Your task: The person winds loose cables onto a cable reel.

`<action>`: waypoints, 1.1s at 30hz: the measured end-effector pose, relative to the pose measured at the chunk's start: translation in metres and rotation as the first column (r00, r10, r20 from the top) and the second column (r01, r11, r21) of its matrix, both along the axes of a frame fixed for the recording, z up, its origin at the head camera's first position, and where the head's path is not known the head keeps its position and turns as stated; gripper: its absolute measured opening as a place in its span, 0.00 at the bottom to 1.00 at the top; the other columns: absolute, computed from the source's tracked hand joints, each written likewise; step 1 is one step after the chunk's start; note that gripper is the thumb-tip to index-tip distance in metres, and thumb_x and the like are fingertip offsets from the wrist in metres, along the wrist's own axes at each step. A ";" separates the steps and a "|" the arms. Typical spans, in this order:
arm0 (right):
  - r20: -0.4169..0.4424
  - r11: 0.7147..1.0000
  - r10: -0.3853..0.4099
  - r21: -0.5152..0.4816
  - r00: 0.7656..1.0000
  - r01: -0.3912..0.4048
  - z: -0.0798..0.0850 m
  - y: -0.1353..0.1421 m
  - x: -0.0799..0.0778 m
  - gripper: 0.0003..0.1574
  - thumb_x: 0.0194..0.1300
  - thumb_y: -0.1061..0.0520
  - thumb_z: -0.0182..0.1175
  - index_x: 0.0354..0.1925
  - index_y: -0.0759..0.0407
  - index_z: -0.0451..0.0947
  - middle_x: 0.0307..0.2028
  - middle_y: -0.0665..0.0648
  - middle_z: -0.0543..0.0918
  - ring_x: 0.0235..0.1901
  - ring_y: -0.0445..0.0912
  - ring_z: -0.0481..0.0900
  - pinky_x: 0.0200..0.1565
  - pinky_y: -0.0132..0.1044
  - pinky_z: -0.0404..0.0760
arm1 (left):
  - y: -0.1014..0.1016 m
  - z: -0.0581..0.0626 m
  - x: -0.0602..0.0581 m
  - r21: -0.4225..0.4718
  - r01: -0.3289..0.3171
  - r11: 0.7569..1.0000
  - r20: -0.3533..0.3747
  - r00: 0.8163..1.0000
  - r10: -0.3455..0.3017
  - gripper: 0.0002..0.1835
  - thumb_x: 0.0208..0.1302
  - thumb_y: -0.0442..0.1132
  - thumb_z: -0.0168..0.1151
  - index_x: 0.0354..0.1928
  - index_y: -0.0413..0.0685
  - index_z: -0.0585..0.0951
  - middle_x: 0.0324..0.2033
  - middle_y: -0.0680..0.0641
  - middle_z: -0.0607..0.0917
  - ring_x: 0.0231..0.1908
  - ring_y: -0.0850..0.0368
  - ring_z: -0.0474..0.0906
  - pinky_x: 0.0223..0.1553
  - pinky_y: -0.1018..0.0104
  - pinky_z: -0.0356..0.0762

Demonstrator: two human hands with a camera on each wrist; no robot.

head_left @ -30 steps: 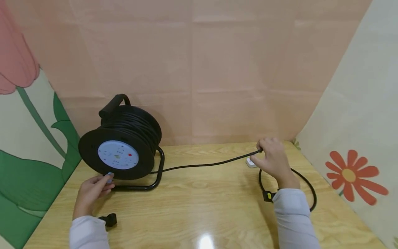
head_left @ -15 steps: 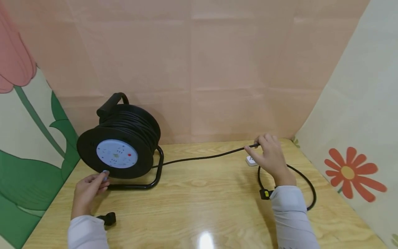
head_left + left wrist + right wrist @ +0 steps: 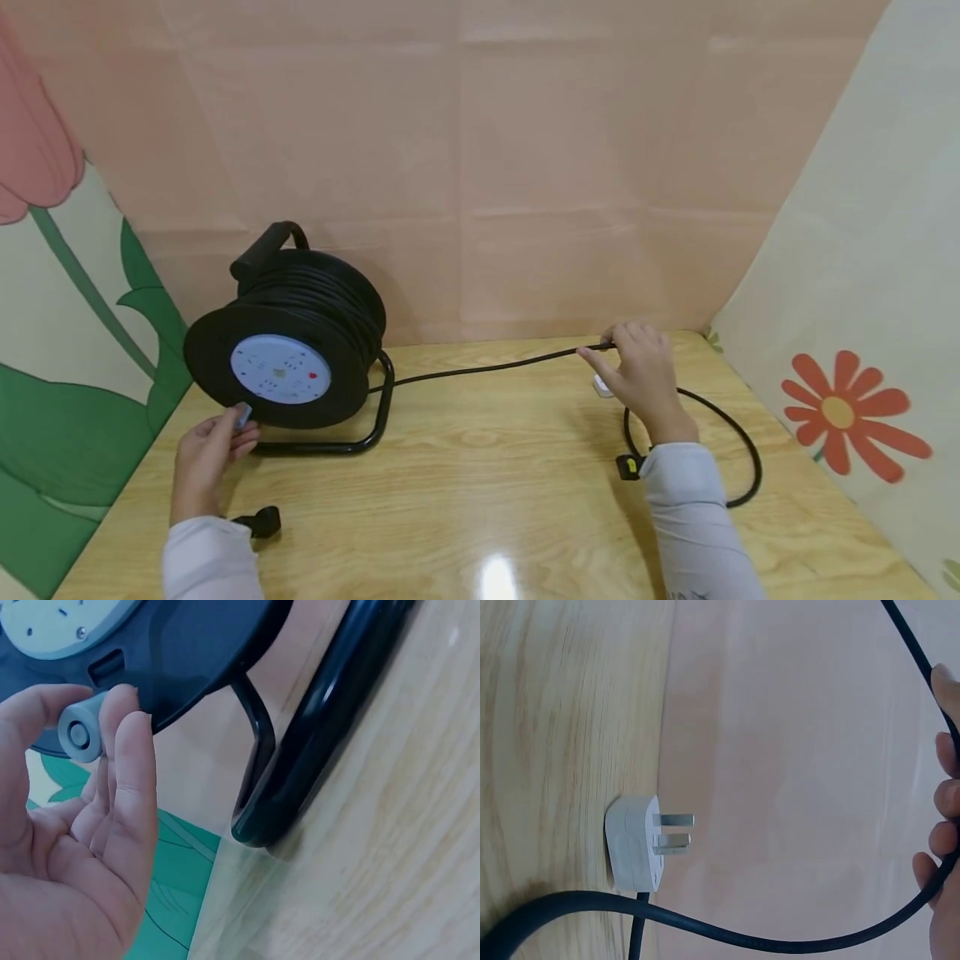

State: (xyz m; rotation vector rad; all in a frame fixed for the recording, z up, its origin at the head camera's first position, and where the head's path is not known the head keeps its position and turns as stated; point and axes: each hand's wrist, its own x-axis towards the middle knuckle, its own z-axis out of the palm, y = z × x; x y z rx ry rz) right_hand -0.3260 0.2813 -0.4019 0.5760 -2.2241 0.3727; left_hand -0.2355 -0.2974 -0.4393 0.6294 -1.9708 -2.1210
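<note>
A black cable reel (image 3: pixel 352 312) stands on its tubular frame, black cable wound on its drum and a white round socket panel on its face. My left hand (image 3: pixel 202 467) pinches a small grey-blue knob (image 3: pixel 81 733) between thumb and fingers at the lower rim of the reel's face. From the reel a cable (image 3: pixel 487 367) runs off to the right. My right hand (image 3: pixel 647 379) grips that cable, fingers curled round it. Past this hand the cable loops back over the table. Its white plug (image 3: pixel 634 844) lies on the wood with metal pins showing.
A pale wooden table (image 3: pixel 450 500) lies under everything. A pink sheet (image 3: pixel 525 167) hangs at the back, with flower-printed walls on both sides. Near the left sleeve is a small black piece (image 3: pixel 266 522); a black piece with a yellow mark (image 3: pixel 628 467) sits by the right sleeve.
My left hand and the knob have shifted slightly left and up along the reel's rim. My right hand has moved a little left toward the reel, still holding the cable.
</note>
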 end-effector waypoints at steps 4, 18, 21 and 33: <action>0.031 1.000 -0.003 0.029 1.000 0.002 0.000 -0.005 0.001 0.21 0.64 0.46 0.69 0.42 0.60 0.76 0.37 0.58 0.78 0.37 0.56 0.71 0.39 0.50 0.64 | -0.001 0.004 -0.001 0.075 -0.065 0.995 -0.007 0.998 0.065 0.21 0.68 0.52 0.66 0.44 0.38 0.79 0.30 0.55 0.83 0.33 0.64 0.83 0.38 0.73 0.83; 0.102 0.996 0.060 0.059 0.993 -0.066 -0.006 -0.017 0.001 0.17 0.60 0.46 0.73 0.40 0.53 0.80 0.36 0.51 0.79 0.36 0.48 0.71 0.43 0.51 0.66 | -0.008 0.020 0.006 0.284 -0.134 0.949 -0.084 0.983 0.164 0.10 0.67 0.49 0.67 0.38 0.50 0.84 0.30 0.53 0.86 0.33 0.63 0.85 0.41 0.73 0.83; 0.120 0.995 0.071 0.059 0.990 -0.079 -0.005 -0.021 0.001 0.15 0.60 0.46 0.73 0.40 0.51 0.81 0.35 0.50 0.79 0.34 0.47 0.70 0.43 0.50 0.65 | -0.008 0.024 0.007 0.292 -0.154 0.944 -0.119 0.974 0.195 0.10 0.65 0.47 0.69 0.36 0.48 0.86 0.31 0.52 0.87 0.33 0.62 0.85 0.40 0.73 0.83; 0.191 0.991 0.081 0.086 0.978 -0.099 -0.007 -0.033 0.004 0.11 0.62 0.41 0.71 0.37 0.44 0.84 0.24 0.45 0.71 0.28 0.43 0.63 0.39 0.46 0.61 | -0.001 0.035 0.005 0.375 -0.266 0.888 -0.257 0.890 0.376 0.12 0.53 0.35 0.78 0.39 0.42 0.87 0.30 0.48 0.89 0.28 0.60 0.87 0.34 0.70 0.84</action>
